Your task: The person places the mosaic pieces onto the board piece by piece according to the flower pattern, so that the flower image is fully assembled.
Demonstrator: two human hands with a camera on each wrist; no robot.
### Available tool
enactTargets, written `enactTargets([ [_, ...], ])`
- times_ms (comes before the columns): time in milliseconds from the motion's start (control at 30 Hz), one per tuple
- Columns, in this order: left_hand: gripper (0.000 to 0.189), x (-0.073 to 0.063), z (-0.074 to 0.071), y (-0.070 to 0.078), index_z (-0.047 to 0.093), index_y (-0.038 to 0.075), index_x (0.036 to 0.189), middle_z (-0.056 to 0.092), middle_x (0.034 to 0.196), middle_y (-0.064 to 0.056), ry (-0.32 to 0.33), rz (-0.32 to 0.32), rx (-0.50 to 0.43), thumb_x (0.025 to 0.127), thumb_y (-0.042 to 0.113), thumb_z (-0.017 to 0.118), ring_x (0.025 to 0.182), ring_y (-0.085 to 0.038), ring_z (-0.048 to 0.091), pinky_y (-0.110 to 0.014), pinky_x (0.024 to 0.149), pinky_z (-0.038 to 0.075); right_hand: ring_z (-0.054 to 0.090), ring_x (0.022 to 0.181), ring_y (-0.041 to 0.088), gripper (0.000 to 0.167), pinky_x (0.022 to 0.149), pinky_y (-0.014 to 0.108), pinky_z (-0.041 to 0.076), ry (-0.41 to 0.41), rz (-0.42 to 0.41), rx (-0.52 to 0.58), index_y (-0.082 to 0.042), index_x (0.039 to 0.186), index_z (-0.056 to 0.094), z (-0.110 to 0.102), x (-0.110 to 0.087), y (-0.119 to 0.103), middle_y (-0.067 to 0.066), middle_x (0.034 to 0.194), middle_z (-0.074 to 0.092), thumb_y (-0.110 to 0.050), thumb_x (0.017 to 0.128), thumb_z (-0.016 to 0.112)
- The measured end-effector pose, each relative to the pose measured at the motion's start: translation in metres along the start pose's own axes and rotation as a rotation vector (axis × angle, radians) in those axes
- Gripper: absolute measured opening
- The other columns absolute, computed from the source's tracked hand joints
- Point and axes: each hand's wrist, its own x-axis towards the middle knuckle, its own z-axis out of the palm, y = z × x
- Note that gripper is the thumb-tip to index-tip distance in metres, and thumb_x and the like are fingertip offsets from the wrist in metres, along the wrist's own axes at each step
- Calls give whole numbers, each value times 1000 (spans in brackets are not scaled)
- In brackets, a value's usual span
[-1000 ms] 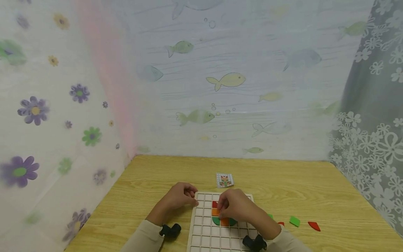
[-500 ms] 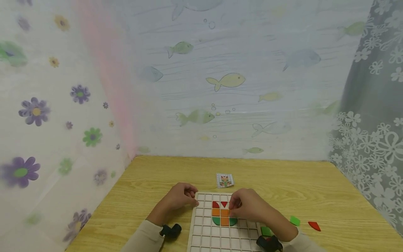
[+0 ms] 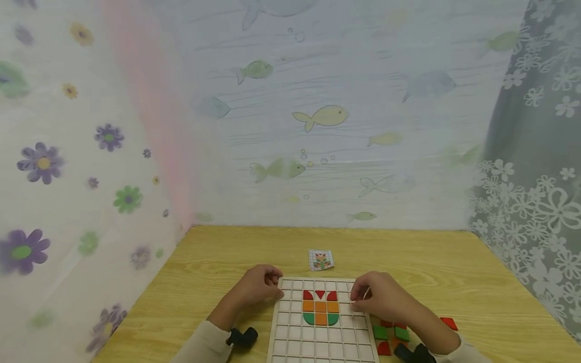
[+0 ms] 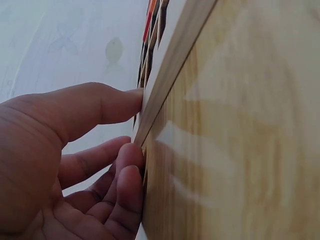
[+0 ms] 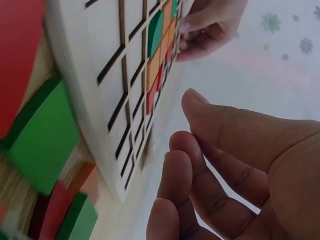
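- One wood-grained table (image 3: 227, 247), spread beneath both hands.
- One gridded board (image 3: 295, 333), flat on the table between the hands; probably wooden, stiff and fairly light, best held by its rim.
- Two hands. The left hand (image 3: 257, 286) grips the board near its far corner, thumb on the rim, fingers curled against the side. The right hand (image 3: 379, 295) is released, loosely bent at the board's opposite edge, nothing between thumb and fingers.
- One pattern card (image 3: 321, 260), ahead of and between the hands; likely thin and bendable, to be lifted by an edge.
- Loose pieces under and beside the right hand's wrist: two green squares (image 3: 380, 332), at least three red pieces (image 3: 384, 348) and at least one orange piece (image 5: 89, 180); the forearm may hide more.
- Nine set pieces in the cells between the hands: four orange squares (image 3: 320, 306), two green quarter-rounds (image 3: 308, 318), two red curved pieces (image 3: 307, 296), one red triangle (image 3: 320, 293). They look light, hard and slightly slippery; pinch opposite edges.
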Motion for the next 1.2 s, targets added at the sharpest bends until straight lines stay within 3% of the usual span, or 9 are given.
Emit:
enactTargets([
  [200, 27, -5, 2, 5, 73, 13, 116, 58, 109, -4, -6, 59, 160, 90, 18, 82, 85, -18, 54, -36, 73, 47, 65, 72, 17, 11, 61, 28, 52, -7, 12, 41, -16, 90, 74, -7, -7, 11, -4, 85, 69, -22, 90, 82],
  [400, 25, -10, 4, 11, 75, 10, 117, 60, 125, -3, -41, 170, 339, 94, 21, 77, 98, -16, 61, -35, 81, 54, 66, 74, 17, 8, 63, 29, 53, -9, 32, 42, -17, 92, 75, -14, -12, 22, -5, 87, 70, -24, 93, 79],
  [533, 41, -12, 4, 15, 74, 11, 124, 60, 131, -1, -76, 165, 417, 92, 35, 79, 114, -20, 61, -39, 94, 55, 65, 76, 16, 8, 65, 28, 52, 0, 50, 22, -17, 94, 76, -20, -16, 29, -5, 90, 70, -24, 94, 78],
  [700, 71, -19, 3, 20, 68, 10, 136, 57, 142, -4, -123, 167, 519, 83, 56, 83, 129, -24, 56, -44, 105, 51, 66, 78, 15, 10, 65, 29, 53, -3, 55, 29, -15, 97, 76, -28, -22, 36, -3, 93, 71, -25, 97, 74],
  [900, 95, -24, 2, 22, 58, 11, 147, 48, 153, -6, -167, 149, 547, 76, 69, 82, 139, -28, 49, -47, 108, 49, 67, 80, 15, 14, 67, 29, 54, -18, 54, 48, -12, 103, 76, -38, -31, 46, 0, 98, 72, -25, 98, 73],
  [1200, 95, -25, 2, 25, 54, 10, 151, 44, 158, -8, -187, 142, 537, 79, 66, 81, 143, -29, 46, -48, 110, 47, 69, 88, 19, 20, 70, 28, 55, -35, 78, 84, -9, 110, 75, -53, -38, 65, 5, 107, 73, -25, 98, 73],
])
